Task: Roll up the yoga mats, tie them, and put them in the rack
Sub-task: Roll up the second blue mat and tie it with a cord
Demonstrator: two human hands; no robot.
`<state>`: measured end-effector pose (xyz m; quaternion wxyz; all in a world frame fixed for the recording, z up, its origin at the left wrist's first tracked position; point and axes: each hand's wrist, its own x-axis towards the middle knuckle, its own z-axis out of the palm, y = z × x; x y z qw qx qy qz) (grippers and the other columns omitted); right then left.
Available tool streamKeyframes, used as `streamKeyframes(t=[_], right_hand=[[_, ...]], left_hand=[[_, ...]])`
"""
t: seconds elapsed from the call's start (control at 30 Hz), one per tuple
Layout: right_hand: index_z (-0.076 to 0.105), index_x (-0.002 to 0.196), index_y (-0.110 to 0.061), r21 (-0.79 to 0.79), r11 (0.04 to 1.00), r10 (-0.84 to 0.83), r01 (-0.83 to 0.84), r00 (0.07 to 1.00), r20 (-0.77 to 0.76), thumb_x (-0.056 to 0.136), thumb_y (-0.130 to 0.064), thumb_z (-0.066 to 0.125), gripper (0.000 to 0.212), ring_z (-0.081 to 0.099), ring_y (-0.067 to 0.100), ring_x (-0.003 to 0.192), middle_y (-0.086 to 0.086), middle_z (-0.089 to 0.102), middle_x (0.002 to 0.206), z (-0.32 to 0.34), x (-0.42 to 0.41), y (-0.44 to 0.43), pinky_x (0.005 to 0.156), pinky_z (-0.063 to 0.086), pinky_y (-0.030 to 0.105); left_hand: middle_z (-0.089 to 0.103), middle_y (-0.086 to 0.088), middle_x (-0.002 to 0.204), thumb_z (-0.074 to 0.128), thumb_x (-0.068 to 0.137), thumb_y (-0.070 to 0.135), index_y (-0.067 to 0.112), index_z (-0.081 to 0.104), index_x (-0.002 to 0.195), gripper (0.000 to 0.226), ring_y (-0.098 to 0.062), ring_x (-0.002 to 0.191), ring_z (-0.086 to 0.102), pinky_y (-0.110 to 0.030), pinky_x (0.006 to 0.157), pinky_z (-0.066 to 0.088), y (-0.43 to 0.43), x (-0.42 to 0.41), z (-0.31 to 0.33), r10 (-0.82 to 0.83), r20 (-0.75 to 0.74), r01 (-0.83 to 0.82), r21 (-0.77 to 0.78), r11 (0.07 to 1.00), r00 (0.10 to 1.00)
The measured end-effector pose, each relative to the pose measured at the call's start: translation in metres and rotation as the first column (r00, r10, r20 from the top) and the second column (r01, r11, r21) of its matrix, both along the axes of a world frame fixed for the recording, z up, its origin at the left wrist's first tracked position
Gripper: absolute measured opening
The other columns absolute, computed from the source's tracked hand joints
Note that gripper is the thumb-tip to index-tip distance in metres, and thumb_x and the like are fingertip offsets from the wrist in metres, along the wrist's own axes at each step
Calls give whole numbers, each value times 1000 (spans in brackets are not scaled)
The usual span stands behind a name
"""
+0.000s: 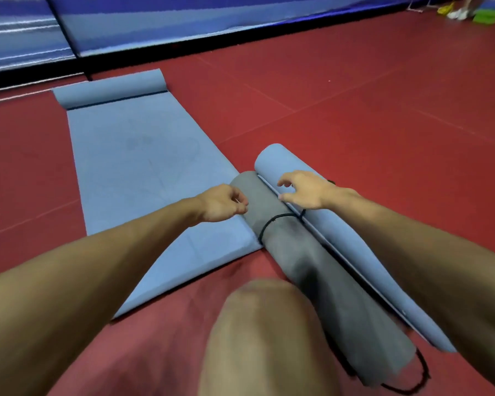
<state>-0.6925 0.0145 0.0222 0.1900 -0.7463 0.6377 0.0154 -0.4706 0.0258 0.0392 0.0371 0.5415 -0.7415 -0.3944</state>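
Two rolled mats lie side by side on the red floor in front of my knee: a grey rolled mat (306,252) and, to its right, a blue rolled mat (352,241). A black cord (277,220) loops around the grey roll near its far end. A second black cord loop (415,378) hangs at its near end. My left hand (223,202) hovers just left of the grey roll's far end with fingers curled, and nothing shows in it. My right hand (303,190) reaches over the seam between the rolls, fingers loosely bent, thumb near the blue roll.
A third blue mat (143,172) lies flat to the left, its far end partly rolled (109,88). A blue barrier (183,21) with black feet runs along the back. Shoes and a green object (489,15) sit at the far right. My knee (269,338) is at the bottom.
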Motion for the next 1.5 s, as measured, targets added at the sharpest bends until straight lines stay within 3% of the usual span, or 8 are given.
streamKeyframes(t=[0.17, 0.27, 0.33, 0.63, 0.8, 0.97, 1.17, 1.5], right_hand=[[59, 128, -15, 193, 957, 241, -217, 964, -112, 94, -36, 58, 39, 61, 21, 107, 3, 63, 121, 51, 111, -19, 96, 46, 33], [63, 118, -16, 239, 935, 281, -262, 958, -51, 92, -35, 61, 32, 66, 14, 79, 5, 67, 112, 54, 175, -33, 91, 51, 41], [63, 115, -18, 225, 927, 315, -299, 948, -41, 92, -35, 61, 29, 65, 9, 75, 4, 67, 111, 42, 213, -38, 93, 52, 41], [57, 128, -16, 441, 826, 479, -351, 850, -219, 87, -30, 67, 44, 55, 25, 115, 4, 59, 126, -127, 289, -15, 99, 46, 38], [41, 134, -8, 419, 881, 345, -222, 906, -245, 88, -37, 62, 59, 49, 34, 124, 15, 48, 135, -218, 278, 3, 100, 43, 41], [53, 127, -17, 299, 936, 284, -187, 903, -323, 92, -35, 51, 39, 50, 29, 123, 9, 53, 130, -260, 270, 18, 102, 34, 43], [60, 121, -21, 135, 967, 246, -214, 919, -308, 99, -32, 48, 28, 54, 25, 121, 5, 62, 125, -253, 274, 20, 98, 37, 39], [50, 137, -23, 96, 942, 332, -321, 934, -131, 101, -38, 44, 40, 53, 27, 122, 8, 58, 130, -243, 338, 44, 99, 37, 33]], left_hand=[[61, -3, 125, 53, 94, 25, 15, 54, 129, 36, -20, 113, 54, -23, 88, 40, 14, 97, -9, -28, 240, 45, -65, 997, 970], [60, -4, 127, 53, 94, 27, 16, 48, 134, 42, -22, 116, 53, -28, 92, 41, 24, 159, -31, 18, 319, -7, -35, 999, 947], [59, -4, 128, 55, 93, 29, 17, 48, 134, 44, -22, 117, 52, -30, 93, 42, 32, 193, -53, 55, 349, -57, -6, 998, 935], [49, -5, 138, 59, 90, 32, 16, 45, 136, 50, -25, 125, 47, -35, 100, 41, 66, 264, -196, 83, 401, -149, 138, 979, 912], [59, 1, 129, 70, 79, 16, 28, 50, 136, 61, -23, 120, 54, -33, 98, 44, 82, 279, -252, 199, 276, -235, 103, 967, 940], [68, 1, 92, 49, 78, -2, 37, 63, 123, 61, -29, 95, 64, -30, 78, 47, 100, 295, -275, 324, 241, -337, 12, 941, 915], [65, -9, 121, 51, 86, 11, 41, 60, 126, 50, -37, 109, 58, -34, 84, 45, 98, 302, -257, 281, 297, -240, -168, 956, 912], [65, -12, 114, 44, 79, -3, 33, 63, 122, 59, -38, 102, 59, -35, 80, 44, 116, 363, -219, 305, 507, -263, -155, 952, 806]])
